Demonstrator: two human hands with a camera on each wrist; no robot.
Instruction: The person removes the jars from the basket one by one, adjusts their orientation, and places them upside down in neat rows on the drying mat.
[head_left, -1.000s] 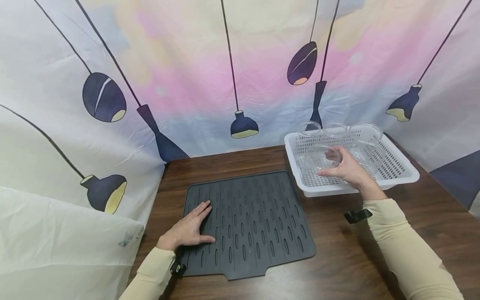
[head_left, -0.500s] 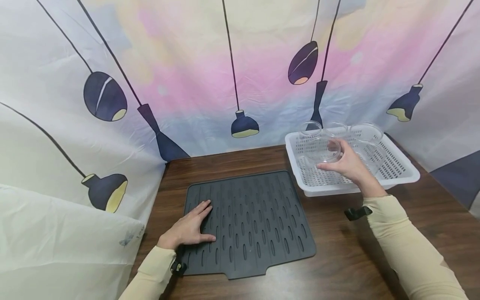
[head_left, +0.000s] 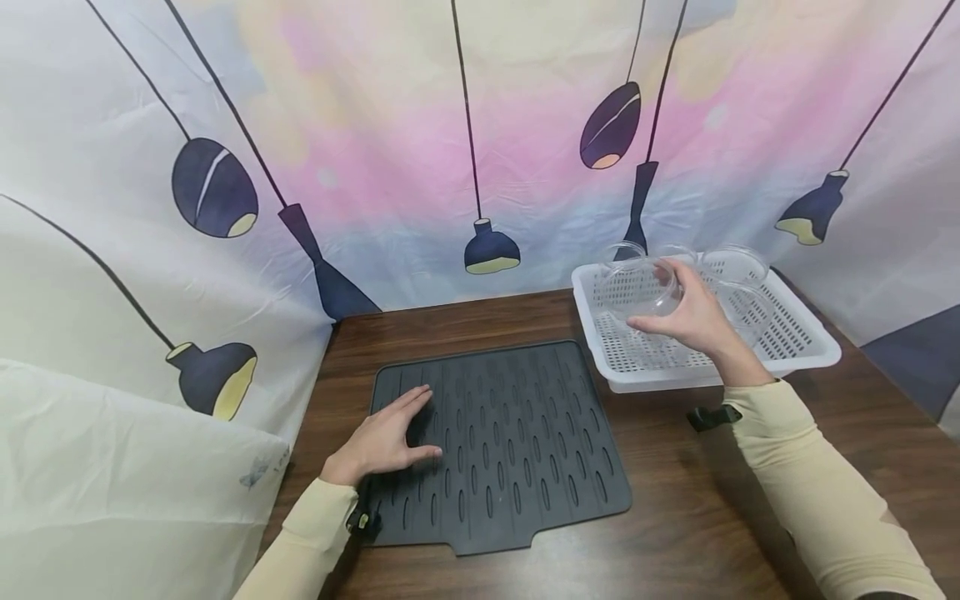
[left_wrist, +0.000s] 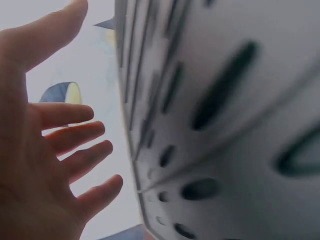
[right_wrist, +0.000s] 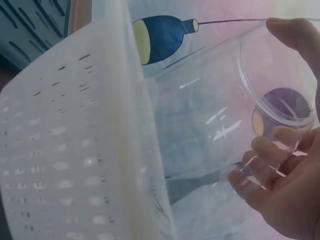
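Observation:
My right hand [head_left: 701,312] grips a clear, round, straight-sided container [right_wrist: 200,115] by its rim, thumb on one side and fingers on the other. The container stands upright over the left part of a white slotted basket [head_left: 675,382], its lower part behind the basket's wall in the right wrist view. More clear containers [head_left: 738,254] stand in the basket, behind and to the right of the held one. My left hand [head_left: 382,435] hovers close over the left side of a dark grey drying mat [head_left: 517,442], fingers spread and holding nothing.
The mat lies flat on a brown wooden table [head_left: 675,500], left of the basket, with a short tab at its front edge. A curtain [head_left: 390,167] printed with hanging lamps closes off the back and sides.
My right hand has raised the clear container and moved it slightly toward the back. My left hand, earlier resting on the mat, has lifted a little.

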